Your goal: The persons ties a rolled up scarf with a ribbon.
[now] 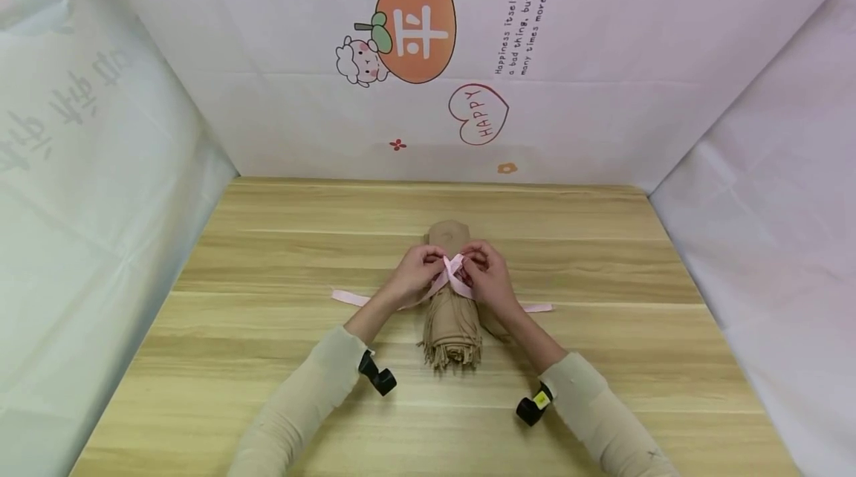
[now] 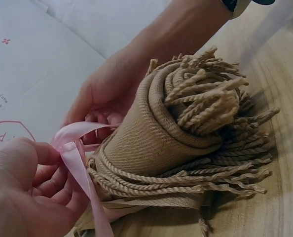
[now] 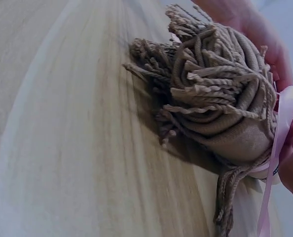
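Note:
A tan scarf (image 1: 452, 321), rolled into a bundle with twisted fringe at its near end, lies lengthwise on the table. Round its middle runs a pink ribbon (image 1: 455, 266), whose strands cross on top. My left hand (image 1: 416, 273) pinches the ribbon between thumb and fingers at the crossing. From the other side, my right hand (image 1: 490, 280) pinches it close to the same spot. In the left wrist view, a ribbon loop (image 2: 73, 132) stands up between both hands, and one tail hangs down past the left fingers. The right fingertips are partly hidden behind the ribbon and scarf.
The wood-grain table (image 1: 267, 358) extends around the bundle. A printed white backdrop (image 1: 301, 128) rises at the far edge, with white sheets on both sides. Ribbon ends (image 1: 349, 297) lie on the table left and right. Each wrist carries a small black camera (image 1: 378, 374).

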Motion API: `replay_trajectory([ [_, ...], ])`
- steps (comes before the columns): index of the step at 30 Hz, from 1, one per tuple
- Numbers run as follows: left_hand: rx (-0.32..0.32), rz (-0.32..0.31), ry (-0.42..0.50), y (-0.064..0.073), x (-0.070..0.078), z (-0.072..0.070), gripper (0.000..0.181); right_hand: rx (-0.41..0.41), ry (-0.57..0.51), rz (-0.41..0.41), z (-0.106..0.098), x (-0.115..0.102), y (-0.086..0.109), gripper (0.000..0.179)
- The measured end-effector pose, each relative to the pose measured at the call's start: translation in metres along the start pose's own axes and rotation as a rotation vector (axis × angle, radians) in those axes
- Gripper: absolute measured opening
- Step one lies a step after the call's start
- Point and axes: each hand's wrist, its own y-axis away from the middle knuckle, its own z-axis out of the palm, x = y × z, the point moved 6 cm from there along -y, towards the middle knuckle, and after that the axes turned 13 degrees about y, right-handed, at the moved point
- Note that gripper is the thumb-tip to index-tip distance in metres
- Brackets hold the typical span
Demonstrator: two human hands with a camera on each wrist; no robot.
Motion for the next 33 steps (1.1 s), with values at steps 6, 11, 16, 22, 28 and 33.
replay_trajectory([
  [6,0.019,0.044,-0.004,-0.002,-0.002,-0.001,0.018,-0.056,0.065,-0.02,0.002,-0.003,0.0,0.024],
  [11,0.042,0.079,0.032,-0.002,-0.004,-0.001,0.016,0.002,0.092,0.009,0.0,-0.004,0.0,0.016],
  [16,0.058,0.07,0.055,0.002,0.0,-0.002,0.018,0.054,0.056,0.043,-0.005,-0.004,0.001,0.016],
  [22,0.031,0.102,0.016,0.007,-0.003,-0.016,0.003,0.158,0.022,0.076,-0.025,0.004,-0.003,0.018],
  [28,0.13,0.068,0.003,0.013,-0.002,-0.036,0.019,0.235,-0.019,0.166,-0.046,0.009,-0.003,0.026],
  [33,0.205,0.015,0.108,0.022,0.0,-0.054,0.031,0.292,-0.043,0.242,-0.063,0.016,-0.001,0.028],
])
